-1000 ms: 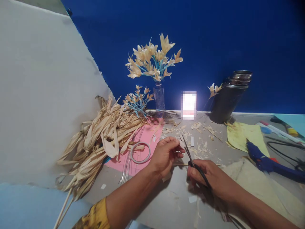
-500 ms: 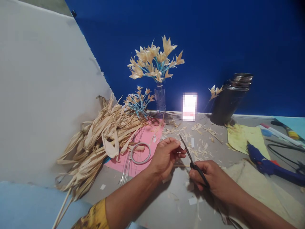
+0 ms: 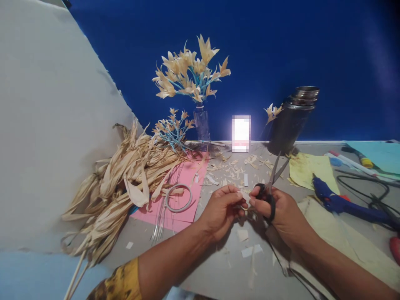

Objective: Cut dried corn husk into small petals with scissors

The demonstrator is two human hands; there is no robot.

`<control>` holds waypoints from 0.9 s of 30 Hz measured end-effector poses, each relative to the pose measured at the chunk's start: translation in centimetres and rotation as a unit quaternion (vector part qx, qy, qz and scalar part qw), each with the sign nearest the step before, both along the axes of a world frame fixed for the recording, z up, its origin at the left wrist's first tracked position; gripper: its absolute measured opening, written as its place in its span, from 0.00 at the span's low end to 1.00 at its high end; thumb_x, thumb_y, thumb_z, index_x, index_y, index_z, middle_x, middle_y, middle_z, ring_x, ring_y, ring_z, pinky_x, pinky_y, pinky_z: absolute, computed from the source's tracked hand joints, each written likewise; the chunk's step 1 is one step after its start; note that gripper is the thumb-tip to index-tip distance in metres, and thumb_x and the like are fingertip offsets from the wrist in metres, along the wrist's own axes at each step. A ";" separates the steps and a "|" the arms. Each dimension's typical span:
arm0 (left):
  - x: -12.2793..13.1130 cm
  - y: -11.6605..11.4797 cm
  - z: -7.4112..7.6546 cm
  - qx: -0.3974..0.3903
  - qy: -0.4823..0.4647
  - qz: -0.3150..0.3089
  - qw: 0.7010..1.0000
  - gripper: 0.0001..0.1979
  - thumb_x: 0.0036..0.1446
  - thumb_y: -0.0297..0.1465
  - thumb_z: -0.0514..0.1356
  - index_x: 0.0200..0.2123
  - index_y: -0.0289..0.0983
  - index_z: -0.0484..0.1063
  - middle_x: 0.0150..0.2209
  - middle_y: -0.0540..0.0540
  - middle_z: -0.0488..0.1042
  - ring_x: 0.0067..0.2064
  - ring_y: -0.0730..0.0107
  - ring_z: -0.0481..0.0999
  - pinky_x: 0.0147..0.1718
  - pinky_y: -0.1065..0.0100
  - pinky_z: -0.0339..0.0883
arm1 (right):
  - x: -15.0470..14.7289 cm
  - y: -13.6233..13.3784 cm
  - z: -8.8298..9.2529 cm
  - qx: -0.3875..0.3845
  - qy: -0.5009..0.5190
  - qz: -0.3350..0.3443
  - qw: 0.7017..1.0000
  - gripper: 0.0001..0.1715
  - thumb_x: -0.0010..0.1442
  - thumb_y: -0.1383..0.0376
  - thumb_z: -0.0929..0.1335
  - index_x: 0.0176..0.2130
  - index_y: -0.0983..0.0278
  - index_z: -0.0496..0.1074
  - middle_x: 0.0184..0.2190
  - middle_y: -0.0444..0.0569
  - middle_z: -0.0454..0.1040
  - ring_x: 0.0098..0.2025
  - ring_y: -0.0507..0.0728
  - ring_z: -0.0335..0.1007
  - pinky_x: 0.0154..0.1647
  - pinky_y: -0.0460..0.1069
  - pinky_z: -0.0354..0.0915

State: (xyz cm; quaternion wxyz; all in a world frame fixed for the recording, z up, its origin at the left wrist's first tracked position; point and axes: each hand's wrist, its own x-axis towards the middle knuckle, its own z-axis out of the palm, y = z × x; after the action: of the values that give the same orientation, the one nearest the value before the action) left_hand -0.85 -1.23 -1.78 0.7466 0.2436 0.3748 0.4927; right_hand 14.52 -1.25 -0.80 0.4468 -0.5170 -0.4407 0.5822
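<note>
My left hand (image 3: 222,210) is closed in a pinch over the grey table, on a small pale piece that its fingers mostly hide. Close beside it on the right, my right hand (image 3: 281,210) has its fingers through the handles of black-handled scissors (image 3: 270,187). The scissor blades are parted and point up, away from the left hand. The right thumb and a fingertip reach toward the left fingertips; whether they also grip the pale piece I cannot tell. Pale scraps of dried husk (image 3: 237,171) lie scattered beyond the hands.
Dried corn husks (image 3: 125,183) are heaped at left beside pink paper (image 3: 184,214) with a wire ring (image 3: 168,204). Husk flowers (image 3: 190,71) stand in a clear bottle (image 3: 201,125). A dark flask (image 3: 289,125), bright screen (image 3: 241,133) and blue glue gun (image 3: 337,200) are around.
The scissors have turned from pointing at the left hand to pointing upward, and their blades have opened. My right fingertips have come in close to my left ones. The view has shifted slightly.
</note>
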 end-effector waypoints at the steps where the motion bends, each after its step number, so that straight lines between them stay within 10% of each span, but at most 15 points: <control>1: 0.0 0.0 0.0 -0.001 0.009 -0.007 1.000 0.12 0.42 0.29 0.70 0.29 0.35 0.69 0.25 0.48 0.73 0.28 0.73 0.72 0.27 0.72 0.62 | 0.2 0.1 0.0 0.004 -0.013 -0.003 1.000 0.22 0.43 0.56 0.79 0.34 0.63 0.73 0.26 0.44 0.75 0.28 0.55 0.70 0.31 0.50 0.66; 14: -1.2 0.2 0.6 0.118 0.183 -0.106 0.970 0.08 0.45 0.32 0.69 0.24 0.35 0.74 0.22 0.48 0.71 0.24 0.74 0.69 0.29 0.70 0.62 | 1.4 0.5 0.7 0.007 -0.053 0.055 0.997 0.19 0.42 0.57 0.79 0.31 0.63 0.74 0.22 0.42 0.69 0.24 0.52 0.61 0.24 0.47 0.58; 18: -1.1 0.5 0.5 0.074 0.131 -0.056 0.987 0.14 0.42 0.35 0.73 0.25 0.34 0.74 0.22 0.49 0.71 0.24 0.75 0.69 0.28 0.71 0.61 | 1.4 0.6 0.2 0.039 -0.075 0.035 0.996 0.22 0.47 0.50 0.78 0.32 0.64 0.75 0.24 0.44 0.71 0.26 0.53 0.63 0.27 0.48 0.60; 27: -0.9 0.8 0.4 0.006 -0.015 0.045 0.999 0.19 0.39 0.31 0.76 0.30 0.34 0.71 0.27 0.47 0.76 0.28 0.74 0.74 0.29 0.73 0.65 | -0.5 -1.1 -2.1 -0.007 -0.019 0.237 0.971 0.33 0.58 0.37 0.67 0.30 0.64 0.71 0.25 0.47 0.71 0.27 0.53 0.64 0.28 0.47 0.57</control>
State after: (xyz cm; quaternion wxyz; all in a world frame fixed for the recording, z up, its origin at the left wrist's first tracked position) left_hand -1.76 -0.46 -1.33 0.7276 0.2236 0.3715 0.5316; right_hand 14.04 -2.39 -2.93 0.2840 -0.4119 -0.5545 0.6650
